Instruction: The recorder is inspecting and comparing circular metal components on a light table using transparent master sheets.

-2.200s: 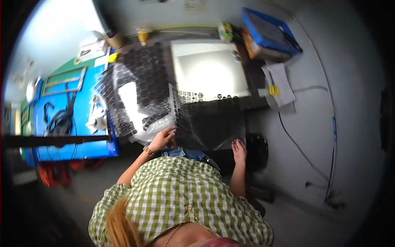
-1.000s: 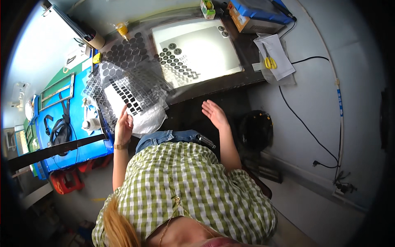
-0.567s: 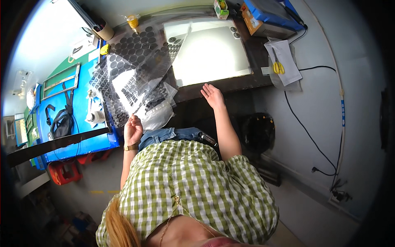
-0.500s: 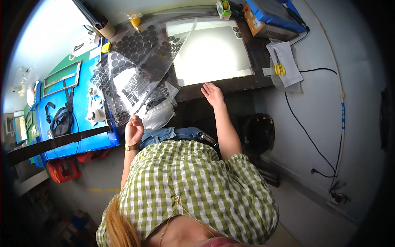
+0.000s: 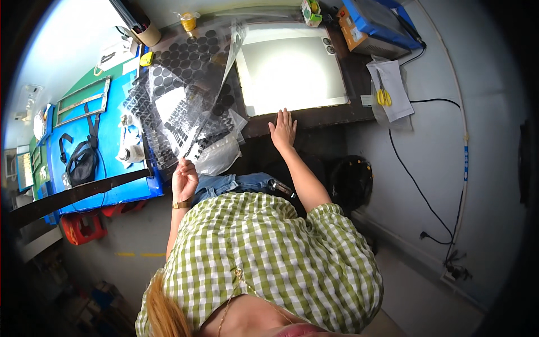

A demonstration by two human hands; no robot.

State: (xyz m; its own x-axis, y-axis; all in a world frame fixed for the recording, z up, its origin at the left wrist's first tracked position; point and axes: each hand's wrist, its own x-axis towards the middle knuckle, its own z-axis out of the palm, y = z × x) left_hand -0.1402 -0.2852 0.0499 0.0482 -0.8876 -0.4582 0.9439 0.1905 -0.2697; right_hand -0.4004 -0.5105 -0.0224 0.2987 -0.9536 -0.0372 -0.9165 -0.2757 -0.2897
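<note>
Brown cup [image 5: 149, 37] holds dark sticks [image 5: 128, 16] — left hand [image 5: 185, 181] pinches clear film [image 5: 203, 106].

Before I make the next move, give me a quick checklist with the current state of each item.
1. Left hand gripping clear sheet: ok, pinched at its near corner.
2. Right hand free: ok, open and holding nothing.
3. Right hand touching bright panel: cannot tell; it points at the near edge.
4. Panel free of dark discs: not ok, two near its upper right corner.
5. Scissors off panel: ok.
</note>
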